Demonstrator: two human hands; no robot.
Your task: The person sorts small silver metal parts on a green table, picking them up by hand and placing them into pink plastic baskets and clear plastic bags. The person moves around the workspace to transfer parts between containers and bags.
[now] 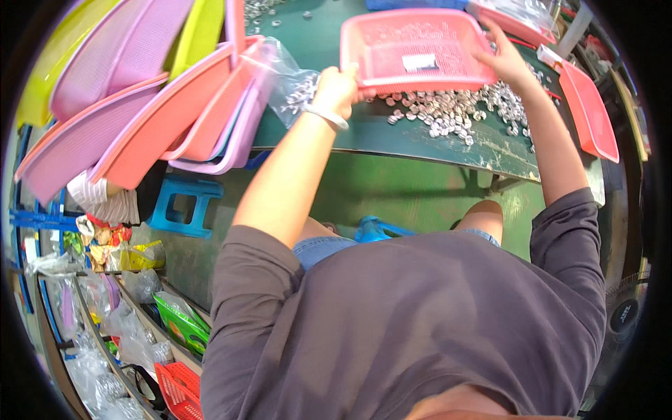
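A pink plastic basket [381, 61] with a perforated bottom is held over the far part of the green table. My left hand [339, 91] grips its near left corner, thumb at the rim and fingers underneath. At the right end, my right hand [505, 59] clasps the rim, with the fingers spread along it. Inside the basket lies a small white label with a dark patch. Below its near edge spreads a pile of small shiny metal pieces [448, 115]. Beside my left hand lies a clear plastic bag [287, 84] with similar pieces in it.
Purple, coral and yellow-green baskets [150, 126] stack high at the left. A coral tray [590, 115] leans at the table's right end. On the floor stands a blue stool [185, 203], near a person's striped garment [112, 203]. Lower left are shelves with bagged goods [126, 329].
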